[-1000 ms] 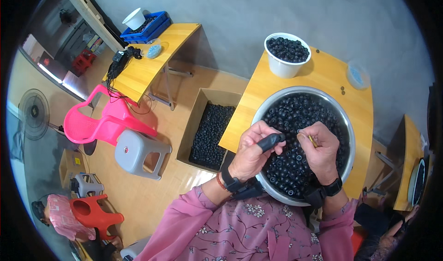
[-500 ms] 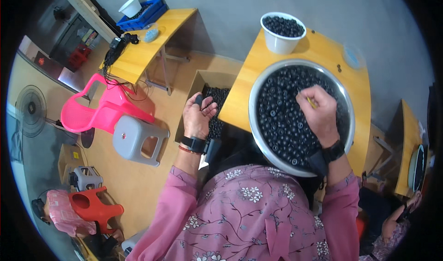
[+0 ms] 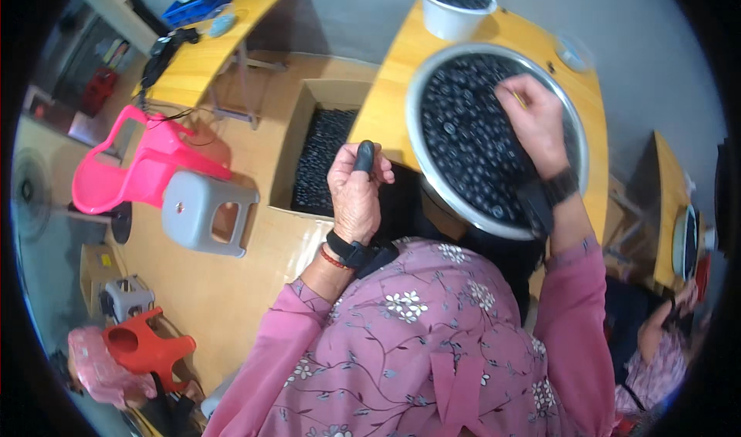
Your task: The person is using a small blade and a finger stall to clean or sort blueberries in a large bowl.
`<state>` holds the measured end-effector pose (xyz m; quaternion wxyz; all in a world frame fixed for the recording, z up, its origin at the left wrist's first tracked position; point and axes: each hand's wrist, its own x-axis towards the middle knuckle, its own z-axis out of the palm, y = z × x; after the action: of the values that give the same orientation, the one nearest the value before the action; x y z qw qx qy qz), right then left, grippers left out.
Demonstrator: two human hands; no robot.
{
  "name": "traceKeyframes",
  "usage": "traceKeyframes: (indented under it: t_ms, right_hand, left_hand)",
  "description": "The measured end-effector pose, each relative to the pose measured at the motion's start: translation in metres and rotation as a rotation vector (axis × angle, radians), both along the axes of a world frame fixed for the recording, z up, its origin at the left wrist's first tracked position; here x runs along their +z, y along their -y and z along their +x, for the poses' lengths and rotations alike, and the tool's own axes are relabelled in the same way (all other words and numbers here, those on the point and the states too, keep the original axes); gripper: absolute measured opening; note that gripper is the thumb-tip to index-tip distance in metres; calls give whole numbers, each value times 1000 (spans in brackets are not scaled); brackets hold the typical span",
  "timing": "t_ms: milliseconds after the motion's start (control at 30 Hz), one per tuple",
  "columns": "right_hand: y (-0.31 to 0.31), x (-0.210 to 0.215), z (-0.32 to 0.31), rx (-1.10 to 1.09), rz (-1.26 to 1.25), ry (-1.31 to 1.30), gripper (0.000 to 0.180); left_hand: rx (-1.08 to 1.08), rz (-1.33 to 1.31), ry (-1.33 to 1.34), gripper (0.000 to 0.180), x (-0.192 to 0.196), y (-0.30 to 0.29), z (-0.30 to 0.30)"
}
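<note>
- OK, my R grip (image 3: 534,120) is clenched on a thin yellow stick-like tool (image 3: 521,101), over the bowl; tip too small to make out.
- Below: round silver metal bowl (image 3: 413,124), packed w/ small black ring-shaped pcs (image 3: 471,128), on the yellow wood-look counter (image 3: 390,101), hanging past its near edge.
- L grip (image 3: 355,190), w/ a black fingertip sleeve (image 3: 364,156), is half-curled, apart from the bowl, near the open brown cardboard box (image 3: 295,143) on the floor, which has more black pcs. Can't tell if it's holding one.
- Far end: tapered white plastic bucket (image 3: 451,24), also w/ black pcs.
- Step in hand, imo: working pcs singly w/ the tool, prob. between two.
- Next move calls for, I'd say: L grip to the bowl, steadying a pc. by the tool.
</note>
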<state>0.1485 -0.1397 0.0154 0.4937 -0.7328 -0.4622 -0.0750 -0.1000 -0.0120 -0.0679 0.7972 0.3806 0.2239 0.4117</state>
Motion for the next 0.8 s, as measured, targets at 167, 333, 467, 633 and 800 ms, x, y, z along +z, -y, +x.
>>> traceKeyframes:
  t_ms: [167,333,467,633,800]
  right_hand:
    - [-6,-9,11,-30,-15,-21,13]
    - [-1,-12,16,-32,0,-26,14]
    - [0,-13,17,-30,3,1,14]
    - [0,-11,14,-39,-21,42,13]
    - [2,-10,15,-22,-8,4,14]
  left_hand:
    - [-53,18,-198,19,-31,-14,-1]
    - [-18,-43,-237,22,-31,-21,8]
    - [8,-23,-282,20,-30,-24,8]
    - [112,-29,-264,17,-33,-30,5]
    - [91,-24,-272,18,-34,-31,5]
